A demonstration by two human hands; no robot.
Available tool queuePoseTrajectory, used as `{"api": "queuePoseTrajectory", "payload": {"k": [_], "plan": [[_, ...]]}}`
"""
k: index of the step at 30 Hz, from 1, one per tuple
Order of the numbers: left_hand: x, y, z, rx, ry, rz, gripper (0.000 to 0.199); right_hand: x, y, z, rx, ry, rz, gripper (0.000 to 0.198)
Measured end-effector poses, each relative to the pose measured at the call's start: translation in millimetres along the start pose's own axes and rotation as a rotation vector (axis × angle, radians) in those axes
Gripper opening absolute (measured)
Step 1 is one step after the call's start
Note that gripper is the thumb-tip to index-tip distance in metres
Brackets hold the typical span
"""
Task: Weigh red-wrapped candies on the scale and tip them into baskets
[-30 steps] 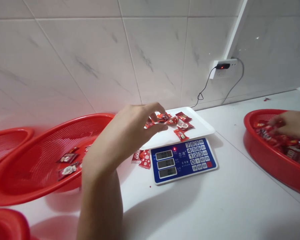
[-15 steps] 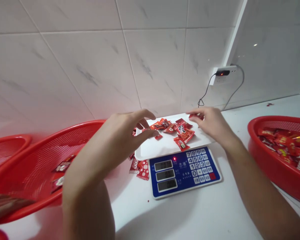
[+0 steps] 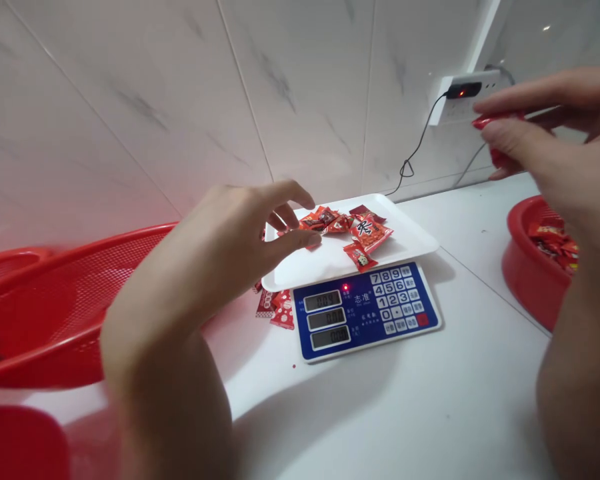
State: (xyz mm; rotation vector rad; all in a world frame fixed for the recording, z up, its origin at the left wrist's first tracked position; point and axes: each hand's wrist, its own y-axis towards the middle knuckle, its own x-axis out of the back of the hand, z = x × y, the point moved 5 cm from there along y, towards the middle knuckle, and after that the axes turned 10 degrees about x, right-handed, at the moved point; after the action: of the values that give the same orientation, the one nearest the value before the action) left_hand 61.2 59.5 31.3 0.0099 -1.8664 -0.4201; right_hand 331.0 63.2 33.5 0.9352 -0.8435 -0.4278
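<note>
My left hand (image 3: 260, 223) hovers over the left side of the white tray (image 3: 315, 267) on the digital scale (image 3: 365, 313). Its fingers are apart and hold nothing, the thumb tip close to several small red candy packets (image 3: 325, 218). On the same tray lies a larger red packet (image 3: 373, 232) with a big dark character, and a small packet (image 3: 360, 257) in front of it. My right hand (image 3: 555, 133), raised at the upper right, pinches a red candy packet (image 3: 503, 157) between thumb and fingers; whether it is more than one I cannot tell.
To the right stands a red basket (image 3: 523, 267) with wrapped candies. Red mesh baskets (image 3: 80, 293) stand on the left, and a red container edge (image 3: 23, 440) shows nearer. More packets (image 3: 283, 310) lie beside the scale. A cable (image 3: 423, 140) runs from the wall socket (image 3: 440, 107).
My right hand has moved from the tray's right end, up and right, with the red packet in it. My left hand stays over the tray. The co-worker's hand at far left has mostly gone from sight.
</note>
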Motion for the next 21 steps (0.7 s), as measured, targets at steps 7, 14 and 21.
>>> {"api": "queuePoseTrajectory", "payload": {"k": [7,14,21], "plan": [[1,0,3,-0.022,0.018,-0.014,0.017,-11,2,18,-0.084,0.071,-0.037,0.021],[-3,3,4,-0.006,0.034,0.028,0.024,-77,-7,10,-0.019,0.271,0.344,0.033],[-5,4,3,-0.008,0.035,0.034,0.026,-52,-2,9,-0.041,0.129,0.205,0.037]]}}
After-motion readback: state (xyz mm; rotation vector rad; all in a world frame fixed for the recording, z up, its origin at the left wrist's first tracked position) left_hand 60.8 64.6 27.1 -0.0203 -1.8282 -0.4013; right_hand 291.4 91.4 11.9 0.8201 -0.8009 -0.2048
